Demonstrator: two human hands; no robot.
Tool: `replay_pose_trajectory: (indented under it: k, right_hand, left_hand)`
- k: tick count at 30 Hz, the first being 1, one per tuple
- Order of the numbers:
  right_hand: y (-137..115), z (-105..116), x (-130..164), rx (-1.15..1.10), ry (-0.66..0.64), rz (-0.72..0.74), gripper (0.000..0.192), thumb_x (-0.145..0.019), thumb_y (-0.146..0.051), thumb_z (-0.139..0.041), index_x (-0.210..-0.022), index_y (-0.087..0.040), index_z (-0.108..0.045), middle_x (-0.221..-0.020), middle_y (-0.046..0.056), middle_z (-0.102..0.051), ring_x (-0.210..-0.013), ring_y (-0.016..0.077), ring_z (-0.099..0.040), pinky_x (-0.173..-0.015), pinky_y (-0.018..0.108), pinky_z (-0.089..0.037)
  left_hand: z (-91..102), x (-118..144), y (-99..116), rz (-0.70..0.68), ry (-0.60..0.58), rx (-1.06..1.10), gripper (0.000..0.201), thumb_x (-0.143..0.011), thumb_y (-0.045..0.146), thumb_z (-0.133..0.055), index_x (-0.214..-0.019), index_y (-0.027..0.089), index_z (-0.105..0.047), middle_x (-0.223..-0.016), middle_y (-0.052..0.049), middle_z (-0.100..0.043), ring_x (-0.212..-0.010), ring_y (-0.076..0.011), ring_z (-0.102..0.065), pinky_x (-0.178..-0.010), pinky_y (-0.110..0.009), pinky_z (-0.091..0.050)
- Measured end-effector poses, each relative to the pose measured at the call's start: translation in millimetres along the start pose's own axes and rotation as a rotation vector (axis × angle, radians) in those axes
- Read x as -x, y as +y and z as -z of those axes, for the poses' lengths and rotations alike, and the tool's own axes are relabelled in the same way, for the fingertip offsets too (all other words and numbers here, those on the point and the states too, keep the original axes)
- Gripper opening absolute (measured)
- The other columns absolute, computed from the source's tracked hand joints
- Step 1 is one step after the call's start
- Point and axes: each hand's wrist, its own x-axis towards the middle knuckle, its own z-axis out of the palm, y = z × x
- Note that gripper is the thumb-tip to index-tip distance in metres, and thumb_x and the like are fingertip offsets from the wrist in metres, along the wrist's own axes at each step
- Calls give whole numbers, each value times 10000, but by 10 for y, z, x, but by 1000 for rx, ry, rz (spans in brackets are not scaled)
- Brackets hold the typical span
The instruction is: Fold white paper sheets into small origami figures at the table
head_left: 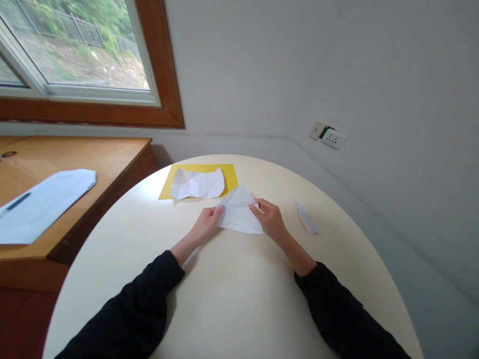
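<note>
A folded sheet of white paper (240,212), roughly a triangle with its point away from me, is held up between my two hands over the table. My left hand (207,222) pinches its left edge, thumb on top. At the right edge, my right hand (271,219) grips it the same way, with the fingers partly behind the paper. Just beyond lies a creased white sheet (197,184) on a yellow sheet (230,174). To the right of my right hand, a small folded strip of white paper (308,219) rests on the table.
The round cream table (235,294) has its curved edge near the wall. At left stands a wooden desk (116,159) with a stack of papers (56,199), a pen (18,200) and a dark looped handle (9,154). A wall socket (334,138) is at right.
</note>
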Motion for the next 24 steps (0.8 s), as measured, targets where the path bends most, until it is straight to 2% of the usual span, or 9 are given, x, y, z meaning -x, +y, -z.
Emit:
replay_pose_trajectory:
  k: [3, 7, 10, 13, 16, 19, 24]
  right_hand:
    - [-5, -10, -4, -74, 42, -32, 315, -711, -457, -569, -859, -188, -640, -862, 57, -660, -803, 199, -598, -655, 300, -483]
    - [11, 9, -1, -294, 81, -178, 375, -754, -486, -491, -990, -209, -583, -885, 57, -650, -778, 187, -618, -584, 282, -484]
    - [77, 19, 14, -335, 94, -192, 345, -704, -424, -568, -978, -215, -568, -862, 37, -643, -777, 172, -617, -622, 295, -500]
    - [143, -15, 37, -267, 39, -157, 368, -601, -340, -679, -928, -203, -580, -892, 38, -644, -790, 174, -614, -680, 329, -511]
    - [159, -75, 62, -177, -16, -119, 395, -589, -327, -703, -946, -197, -597, -968, 64, -646, -889, 199, -603, -750, 355, -503]
    - [135, -116, 85, -160, -87, -104, 388, -618, -351, -691, -966, -198, -612, -1034, 77, -641, -984, 214, -578, -808, 365, -488]
    - [105, -125, 107, -178, -124, -82, 306, -651, -377, -668, -893, -191, -642, -945, 56, -675, -894, 203, -609, -794, 356, -485]
  left_hand:
    - [5, -3, -20, -12, 11, 2, 560, -691, 631, -461, -690, 91, -611, -621, -57, -585, -614, -159, -498, -540, -254, -377]
    - [3, -18, -54, -23, 26, 48, 519, -717, 576, -471, -803, 86, -615, -738, -66, -620, -665, -166, -521, -585, -270, -420]
    - [-14, -23, -59, 14, 29, 198, 453, -733, 502, -515, -873, 81, -609, -845, -92, -641, -752, -191, -562, -648, -295, -469]
    - [-41, 5, 1, 107, 11, 447, 333, -767, 366, -542, -899, 66, -599, -950, -130, -637, -812, -202, -592, -714, -321, -502]
    - [-59, 58, 98, 222, -49, 644, 231, -794, 240, -525, -896, 44, -591, -952, -160, -642, -786, -196, -624, -789, -353, -506]
    - [-62, 94, 149, 307, -147, 730, 244, -823, 197, -469, -962, 25, -570, -884, -165, -660, -751, -205, -644, -859, -399, -477]
    - [-54, 87, 83, 385, -324, 792, 293, -845, 212, -431, -998, 2, -564, -870, -185, -668, -799, -220, -649, -944, -413, -405]
